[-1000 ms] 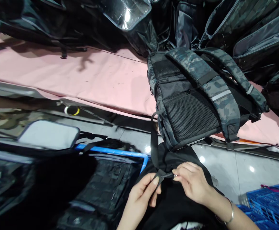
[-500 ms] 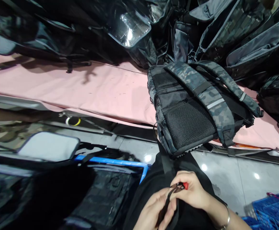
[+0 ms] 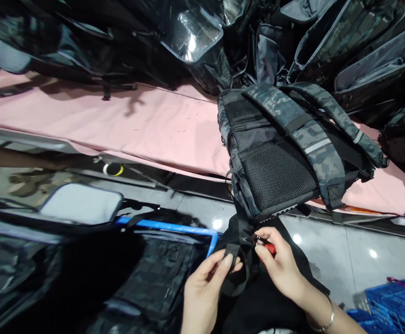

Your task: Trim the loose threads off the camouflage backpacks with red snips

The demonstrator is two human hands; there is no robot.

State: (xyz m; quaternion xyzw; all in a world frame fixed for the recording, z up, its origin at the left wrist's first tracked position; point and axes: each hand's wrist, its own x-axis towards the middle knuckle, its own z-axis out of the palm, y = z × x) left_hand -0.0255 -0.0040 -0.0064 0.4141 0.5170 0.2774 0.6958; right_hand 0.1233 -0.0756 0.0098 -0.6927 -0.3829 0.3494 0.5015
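Strap pinched by left hand

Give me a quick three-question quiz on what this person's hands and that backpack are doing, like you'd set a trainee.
1. True or false: the camouflage backpack lies on the pink table cover.
2. Which hand pinches the end of the black strap? A) left hand B) right hand
3. What colour is the small tool in the right hand?

Key
1. True; its lower end juts over the table edge.
2. A.
3. Red, with a metal tip near the strap; too little shows to tell what tool it is.
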